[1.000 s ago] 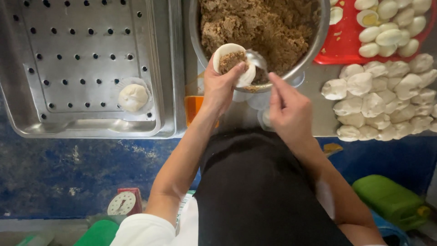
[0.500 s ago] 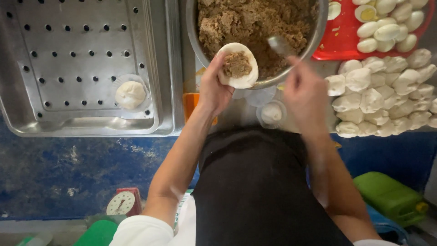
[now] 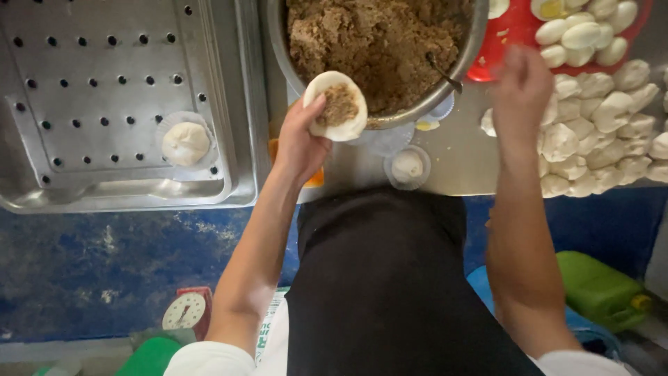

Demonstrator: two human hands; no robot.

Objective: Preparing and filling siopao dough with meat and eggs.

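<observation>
White dough round (image 3: 337, 106), filling side up

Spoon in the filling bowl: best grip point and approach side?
Grip the spoon by its bare handle end, which leans on the metal bowl's right rim. Come from above on the right, where the right hand is; the other end is sunk in the filling.

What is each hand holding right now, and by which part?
Left hand cups the filled dough round from underneath. Right hand is blurred; cannot tell.
</observation>
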